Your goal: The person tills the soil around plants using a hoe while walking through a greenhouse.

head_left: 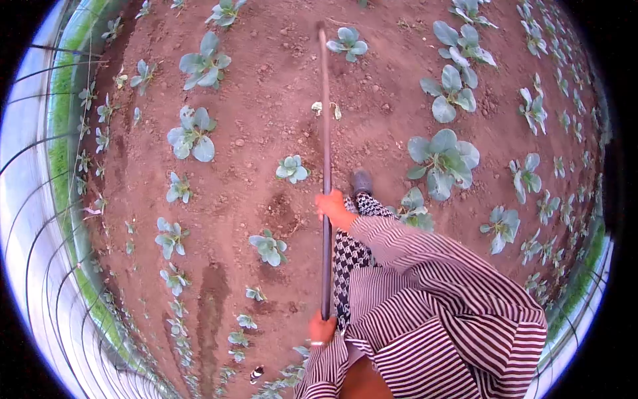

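A long, brown, straight tool handle (326,146) runs from my body up over the soil. At its far end is a small dark, blurred head, like a hoe's, whose shape I cannot make out. My right hand (333,206) grips the handle around its middle. Near the close end, my left hand (321,328) is wrapped round it, with a pale band at the wrist. A small leafy seedling (347,44) grows just right of the tool's far end. Left of the shaft stand two more seedlings, one higher (292,169) and one lower (268,248).
Rows of cabbage-like plants (442,163) grow on both sides in brown soil (252,133). My shoe (361,181) stands right of the handle. Withered leaves (336,110) lie beside the shaft. A hooped plastic tunnel wall (30,166) curves along the left.
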`<state>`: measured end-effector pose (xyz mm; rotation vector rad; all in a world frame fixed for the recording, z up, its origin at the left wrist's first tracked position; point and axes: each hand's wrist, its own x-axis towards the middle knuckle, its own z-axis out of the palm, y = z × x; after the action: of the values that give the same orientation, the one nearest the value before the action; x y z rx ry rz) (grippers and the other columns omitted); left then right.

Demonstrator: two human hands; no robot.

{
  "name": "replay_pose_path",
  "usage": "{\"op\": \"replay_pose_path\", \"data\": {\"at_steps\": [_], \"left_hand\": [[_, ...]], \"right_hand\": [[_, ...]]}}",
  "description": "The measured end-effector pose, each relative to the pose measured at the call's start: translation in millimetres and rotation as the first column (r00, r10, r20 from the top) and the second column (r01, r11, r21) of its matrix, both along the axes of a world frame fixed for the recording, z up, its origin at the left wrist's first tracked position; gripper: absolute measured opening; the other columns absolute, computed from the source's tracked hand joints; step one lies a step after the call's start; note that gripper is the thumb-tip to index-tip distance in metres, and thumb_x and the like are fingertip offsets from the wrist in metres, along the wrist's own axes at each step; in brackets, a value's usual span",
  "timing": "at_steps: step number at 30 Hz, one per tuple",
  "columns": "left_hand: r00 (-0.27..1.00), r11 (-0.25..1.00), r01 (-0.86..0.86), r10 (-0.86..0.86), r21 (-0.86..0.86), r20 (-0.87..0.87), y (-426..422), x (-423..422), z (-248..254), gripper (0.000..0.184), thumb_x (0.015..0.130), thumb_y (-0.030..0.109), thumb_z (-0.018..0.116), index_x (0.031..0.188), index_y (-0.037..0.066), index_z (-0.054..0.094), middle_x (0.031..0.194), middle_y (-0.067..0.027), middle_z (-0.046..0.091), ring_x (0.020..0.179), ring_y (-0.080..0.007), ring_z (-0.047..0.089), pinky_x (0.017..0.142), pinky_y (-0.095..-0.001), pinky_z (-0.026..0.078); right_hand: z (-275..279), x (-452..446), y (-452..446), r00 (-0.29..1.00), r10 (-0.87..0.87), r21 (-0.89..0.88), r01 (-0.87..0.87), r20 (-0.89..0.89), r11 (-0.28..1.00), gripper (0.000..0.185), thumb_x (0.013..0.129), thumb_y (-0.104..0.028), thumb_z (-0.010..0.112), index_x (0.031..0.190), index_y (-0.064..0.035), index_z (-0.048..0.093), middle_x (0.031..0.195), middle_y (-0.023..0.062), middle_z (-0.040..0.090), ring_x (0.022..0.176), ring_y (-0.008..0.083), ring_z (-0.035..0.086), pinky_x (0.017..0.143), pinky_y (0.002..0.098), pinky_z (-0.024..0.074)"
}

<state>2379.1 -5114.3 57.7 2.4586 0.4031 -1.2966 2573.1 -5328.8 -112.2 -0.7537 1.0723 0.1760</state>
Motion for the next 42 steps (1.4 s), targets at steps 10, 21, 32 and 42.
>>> {"op": "replay_pose_path", "data": {"at_steps": [10, 21, 32, 42], "left_hand": [[0.992, 0.98, 0.09, -0.104, -0.177, -0.074, -34.4, 45.5, -24.4, 0.029, 0.066, 0.019, 0.058, 0.088, -0.001, 0.056, 0.073, -0.0224, 0.059, 0.068, -0.0371, 0.059, 0.059, -0.0417, 0.046], [0.998, 0.998, 0.058, -0.058, 0.016, -0.012, 30.4, 15.9, 14.0, 0.028, 0.066, 0.026, 0.063, 0.082, 0.005, 0.056, 0.066, -0.0197, 0.058, 0.066, -0.0368, 0.059, 0.057, -0.0443, 0.045], [0.948, 0.948, -0.054, 0.148, -0.315, 0.282, -281.4, 178.5, -79.6, 0.02, 0.068, 0.016, 0.06, 0.081, 0.002, 0.053, 0.063, -0.0161, 0.056, 0.059, -0.0285, 0.057, 0.056, -0.0385, 0.044], [0.997, 0.979, -0.007, -0.008, -0.203, -0.075, -389.9, 162.4, -21.6, 0.03, 0.07, 0.024, 0.058, 0.085, -0.001, 0.054, 0.067, -0.0187, 0.057, 0.06, -0.0301, 0.056, 0.058, -0.0392, 0.043]], "right_hand": [[-129.1, -13.4, -22.3, 0.881, 0.471, -0.605, -0.356, 0.037, 0.712, 0.024, 0.073, -0.017, 0.055, 0.055, -0.0003, 0.053, 0.044, 0.0085, 0.05, 0.036, 0.019, 0.051, 0.035, 0.0325, 0.0412], [-40.1, -14.2, 17.7, 0.997, -0.048, 0.111, 0.055, -0.064, 0.992, 0.015, 0.073, -0.007, 0.056, 0.062, -0.0036, 0.046, 0.048, 0.0049, 0.046, 0.035, 0.016, 0.044, 0.029, 0.0323, 0.0348], [13.9, 230.6, -298.7, 0.957, 0.245, -0.575, -0.113, 0.158, 0.81, 0.021, 0.072, -0.017, 0.056, 0.067, 0.0024, 0.051, 0.049, 0.0096, 0.054, 0.039, 0.0204, 0.054, 0.038, 0.0359, 0.0424], [-91.8, 160.2, -367.1, 0.9, 0.313, -0.578, -0.434, -0.303, 0.691, 0.024, 0.069, -0.015, 0.055, 0.052, 0.0012, 0.05, 0.046, 0.0121, 0.051, 0.035, 0.0216, 0.051, 0.034, 0.0342, 0.0396]]}}
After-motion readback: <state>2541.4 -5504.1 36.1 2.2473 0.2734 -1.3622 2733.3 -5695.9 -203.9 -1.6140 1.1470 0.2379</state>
